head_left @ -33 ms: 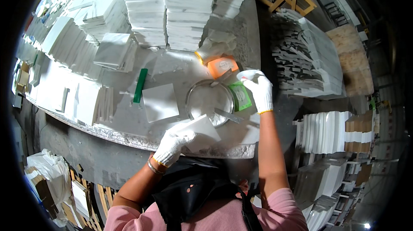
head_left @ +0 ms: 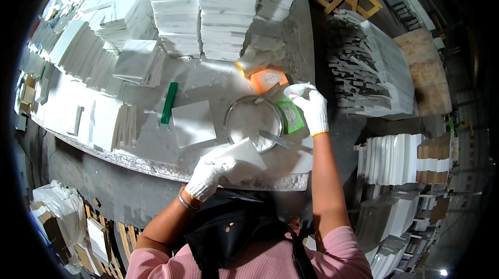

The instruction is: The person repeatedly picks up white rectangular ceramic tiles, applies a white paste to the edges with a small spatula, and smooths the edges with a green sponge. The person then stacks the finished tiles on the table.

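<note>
My left hand (head_left: 212, 176), in a white knit glove, grips a white square tile (head_left: 243, 158) by its left side at the table's near edge. The tile overlaps the lower rim of a round metal pan (head_left: 227, 125) with white material inside. A flat grey blade (head_left: 275, 139) lies across the pan's lower right rim; another scraper-like piece (head_left: 267, 94) crosses its upper right. Beside a green packet (head_left: 290, 116), my gloved right hand (head_left: 310, 106) hovers with bent, closed fingers. A small reddish spot shows at its fingertips; what they hold is hidden. Behind the pan lies an orange packet (head_left: 268, 78).
Another white tile (head_left: 194, 124) lies flat left of the pan, beside a green strip (head_left: 169, 103). Tall tile stacks (head_left: 228, 14) line the table's back. A spare glove (head_left: 260, 54) sits behind the orange packet. More stacked slabs (head_left: 387, 159) stand off the table's right side.
My right hand has shifted very slightly left and up. The left hand and its tile have stayed in place.
</note>
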`<control>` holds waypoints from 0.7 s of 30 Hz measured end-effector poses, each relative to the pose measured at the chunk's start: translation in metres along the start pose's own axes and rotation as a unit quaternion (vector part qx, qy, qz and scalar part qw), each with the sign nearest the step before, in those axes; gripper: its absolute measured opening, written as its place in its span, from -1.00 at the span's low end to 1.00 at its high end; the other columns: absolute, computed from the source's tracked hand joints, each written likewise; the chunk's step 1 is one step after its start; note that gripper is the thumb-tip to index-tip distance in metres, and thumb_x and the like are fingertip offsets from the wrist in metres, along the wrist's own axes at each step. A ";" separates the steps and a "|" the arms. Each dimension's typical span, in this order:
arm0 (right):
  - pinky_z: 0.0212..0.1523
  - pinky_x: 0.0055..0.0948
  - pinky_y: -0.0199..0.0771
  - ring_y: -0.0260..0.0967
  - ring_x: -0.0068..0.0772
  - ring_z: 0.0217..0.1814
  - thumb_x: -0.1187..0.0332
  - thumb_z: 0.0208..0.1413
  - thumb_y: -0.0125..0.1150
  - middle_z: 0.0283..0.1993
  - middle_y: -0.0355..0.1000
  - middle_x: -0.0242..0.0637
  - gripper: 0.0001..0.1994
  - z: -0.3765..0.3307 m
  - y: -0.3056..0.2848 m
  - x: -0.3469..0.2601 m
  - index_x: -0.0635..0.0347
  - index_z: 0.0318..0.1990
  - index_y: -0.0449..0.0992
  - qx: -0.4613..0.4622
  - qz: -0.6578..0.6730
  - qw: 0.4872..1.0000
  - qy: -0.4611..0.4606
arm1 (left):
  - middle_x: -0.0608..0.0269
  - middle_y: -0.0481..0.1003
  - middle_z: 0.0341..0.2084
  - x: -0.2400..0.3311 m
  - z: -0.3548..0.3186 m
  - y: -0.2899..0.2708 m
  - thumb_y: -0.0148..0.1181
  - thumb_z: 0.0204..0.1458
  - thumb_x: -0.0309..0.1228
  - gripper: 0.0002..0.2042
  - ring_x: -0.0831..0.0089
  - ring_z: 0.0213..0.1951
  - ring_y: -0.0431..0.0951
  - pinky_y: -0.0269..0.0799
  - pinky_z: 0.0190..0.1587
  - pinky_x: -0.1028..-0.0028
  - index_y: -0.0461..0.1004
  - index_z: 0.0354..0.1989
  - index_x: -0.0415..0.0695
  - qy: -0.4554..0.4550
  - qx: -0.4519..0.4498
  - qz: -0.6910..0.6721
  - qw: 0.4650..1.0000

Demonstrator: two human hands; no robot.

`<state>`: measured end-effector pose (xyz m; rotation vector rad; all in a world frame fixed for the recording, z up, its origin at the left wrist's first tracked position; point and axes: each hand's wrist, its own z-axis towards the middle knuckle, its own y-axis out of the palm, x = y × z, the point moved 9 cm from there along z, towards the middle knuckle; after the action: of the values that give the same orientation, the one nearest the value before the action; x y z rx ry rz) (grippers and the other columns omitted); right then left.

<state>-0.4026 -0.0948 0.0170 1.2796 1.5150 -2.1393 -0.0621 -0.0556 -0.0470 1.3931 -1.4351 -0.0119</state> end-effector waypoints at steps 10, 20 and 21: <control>-0.07 -0.46 0.49 0.55 -0.48 -0.14 0.43 0.02 0.35 -0.18 0.63 -0.27 -0.77 0.008 0.009 -0.024 0.18 -0.13 0.63 -0.120 0.081 0.989 0.040 | 0.24 0.53 -0.01 0.003 0.000 0.003 0.34 0.03 -0.39 -0.47 0.49 -0.01 0.48 0.39 0.07 0.45 0.42 0.20 -0.29 0.017 -0.004 0.038 0.999; -0.32 -0.60 0.37 0.38 -0.70 -0.26 0.44 0.06 0.29 -0.13 0.56 -0.44 -0.62 0.005 0.008 -0.013 0.14 0.09 0.56 -0.125 0.038 0.991 0.012 | 0.26 0.52 0.01 0.002 0.003 0.002 0.34 0.04 -0.45 -0.49 0.50 -0.01 0.47 0.38 0.08 0.47 0.42 0.20 -0.30 0.025 -0.010 0.027 0.999; -0.25 -0.59 0.41 0.40 -0.68 -0.22 0.45 0.05 0.30 -0.10 0.56 -0.41 -0.57 0.005 0.002 -0.006 0.16 0.14 0.53 -0.102 0.001 0.995 0.005 | 0.26 0.52 0.00 0.002 0.004 0.003 0.34 0.03 -0.46 -0.49 0.50 -0.01 0.47 0.38 0.08 0.47 0.42 0.19 -0.30 0.027 -0.012 0.024 0.999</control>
<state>-0.4008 -0.1011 0.0206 1.2225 1.6853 -1.9220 -0.0658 -0.0586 -0.0453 1.3298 -1.4189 0.0405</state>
